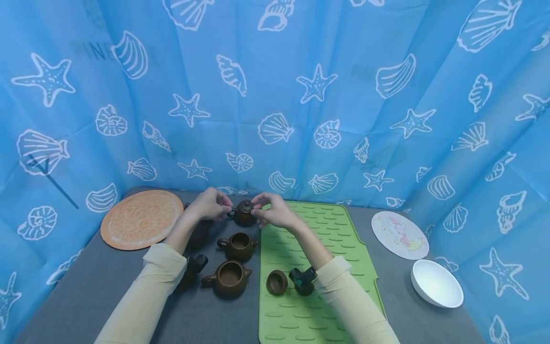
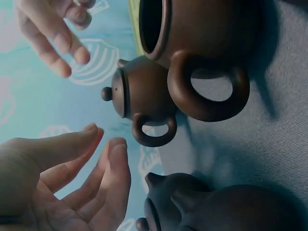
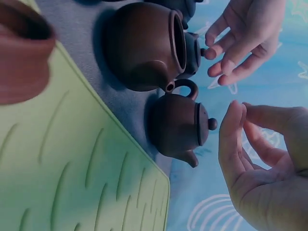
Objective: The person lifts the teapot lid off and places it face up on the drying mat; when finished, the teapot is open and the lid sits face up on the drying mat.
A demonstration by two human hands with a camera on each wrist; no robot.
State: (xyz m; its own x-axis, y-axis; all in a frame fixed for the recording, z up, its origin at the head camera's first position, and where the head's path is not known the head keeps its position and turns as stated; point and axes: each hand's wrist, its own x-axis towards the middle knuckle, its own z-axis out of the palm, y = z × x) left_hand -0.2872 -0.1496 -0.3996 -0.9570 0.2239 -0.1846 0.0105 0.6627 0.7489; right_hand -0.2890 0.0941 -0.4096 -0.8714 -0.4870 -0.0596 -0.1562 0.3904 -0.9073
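Note:
A small brown teapot (image 1: 244, 215) with its lid on stands at the back of the table, between both hands. My left hand (image 1: 211, 204) hovers on its handle side, fingers bent; in the left wrist view a gap separates the hand from the teapot (image 2: 148, 90). On the spout side is my right hand (image 1: 275, 210), thumb and forefinger tips close together with nothing between them. It hangs apart from the lid knob (image 3: 212, 124). Nearer stand two lidless brown teapots, a middle one (image 1: 238, 247) and a larger front one (image 1: 231, 282).
Darker teapots (image 1: 198, 235) are partly hidden by the left arm. A green mat (image 1: 318, 229) bears a small brown cup (image 1: 277, 283). An orange round mat (image 1: 142, 220) lies left; a pale oval mat (image 1: 399, 235) and white bowl (image 1: 437, 284) are right. A blue curtain (image 1: 275, 95) hangs behind.

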